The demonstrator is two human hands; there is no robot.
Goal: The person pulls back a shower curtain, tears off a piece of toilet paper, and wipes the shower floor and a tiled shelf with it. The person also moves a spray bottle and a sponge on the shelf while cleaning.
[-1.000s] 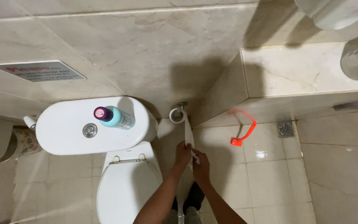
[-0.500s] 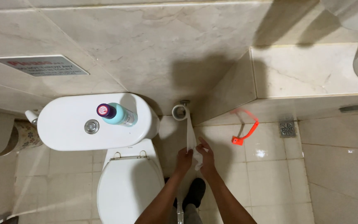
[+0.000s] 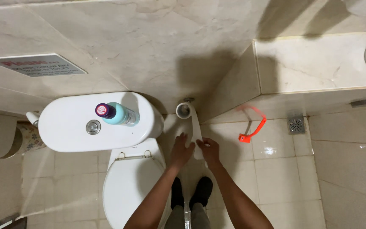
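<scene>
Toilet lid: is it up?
No, the toilet lid is down over the bowl, in front of the tank with a bottle on top.

White toilet paper roll (image 3: 184, 110) sits on its wall holder beside the cistern, open core facing up at the camera. A long strip of paper (image 3: 196, 127) hangs off it, running down to both hands, its lower end pinched between them.
</scene>
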